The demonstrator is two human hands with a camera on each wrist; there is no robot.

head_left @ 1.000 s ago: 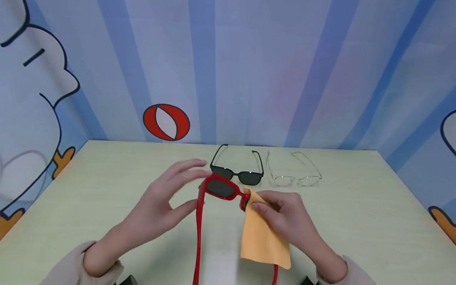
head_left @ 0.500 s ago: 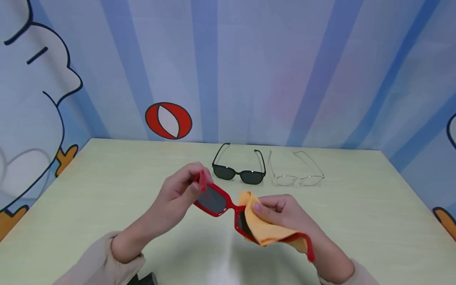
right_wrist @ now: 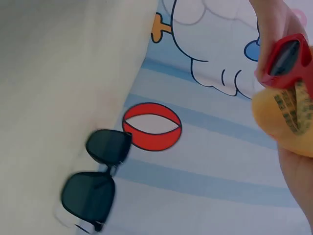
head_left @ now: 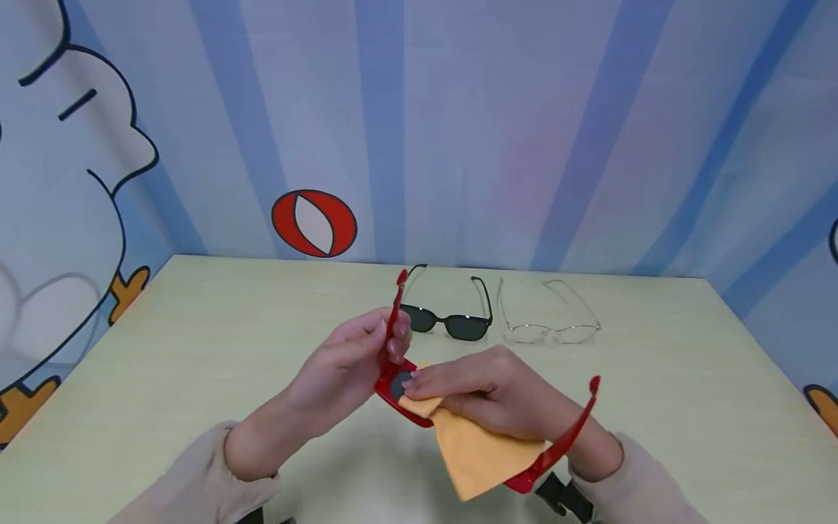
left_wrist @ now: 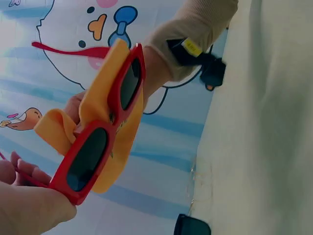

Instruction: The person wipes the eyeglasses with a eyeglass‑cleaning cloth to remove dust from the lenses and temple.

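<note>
My left hand [head_left: 340, 364] grips the left end of a pair of red-framed sunglasses [left_wrist: 88, 159], by the temple arm and lens corner. Both temple arms are unfolded and point upward in the head view. With my right hand [head_left: 497, 386] I pinch a yellow-orange cleaning cloth [head_left: 481, 451] and press a fold of it on the inner side of the left lens. The rest of the cloth drapes over the right lens and hides it in the head view. Dark printing shows on the cloth [right_wrist: 288, 112] in the right wrist view. The sunglasses are held above the table.
Black sunglasses [head_left: 466, 327] lie unfolded on the pale table [head_left: 262, 306] behind my hands. Thin wire-framed glasses [head_left: 576, 333] lie just right of them. A blue striped backdrop [head_left: 458, 131] with cartoon figures stands behind the table.
The red sunglasses have turned so their temple arms point up. My left hand now grips their left end. My right hand and the cloth have moved from the right lens to the left one.
</note>
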